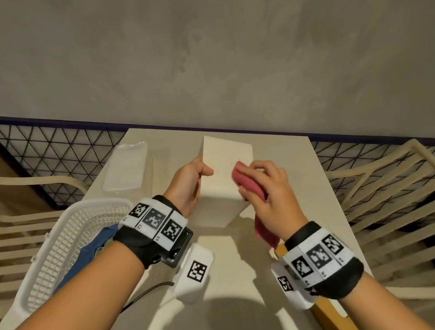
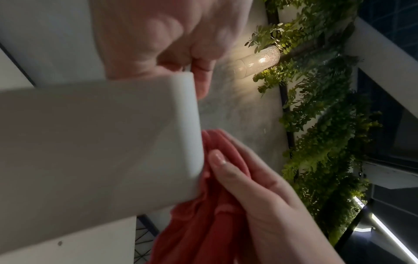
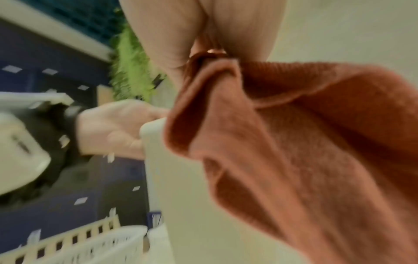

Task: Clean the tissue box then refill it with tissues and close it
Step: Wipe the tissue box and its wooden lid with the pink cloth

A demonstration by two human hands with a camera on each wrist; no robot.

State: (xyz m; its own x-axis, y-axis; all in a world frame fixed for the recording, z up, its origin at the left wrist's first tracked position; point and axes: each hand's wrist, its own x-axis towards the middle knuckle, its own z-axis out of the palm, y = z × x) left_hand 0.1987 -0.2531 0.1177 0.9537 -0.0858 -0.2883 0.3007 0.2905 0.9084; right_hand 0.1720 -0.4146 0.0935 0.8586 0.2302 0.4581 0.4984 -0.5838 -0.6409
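In your right wrist view, your right hand [image 3: 203, 32] gripped a bunched red cloth [image 3: 305, 151], which filled most of the frame and lay against the pale tissue box [image 3: 181, 178]. Your left hand [image 3: 110, 130] held the box's far edge, its wrist in a black band. A white slatted basket [image 3: 90, 246] showed blurred at bottom left.
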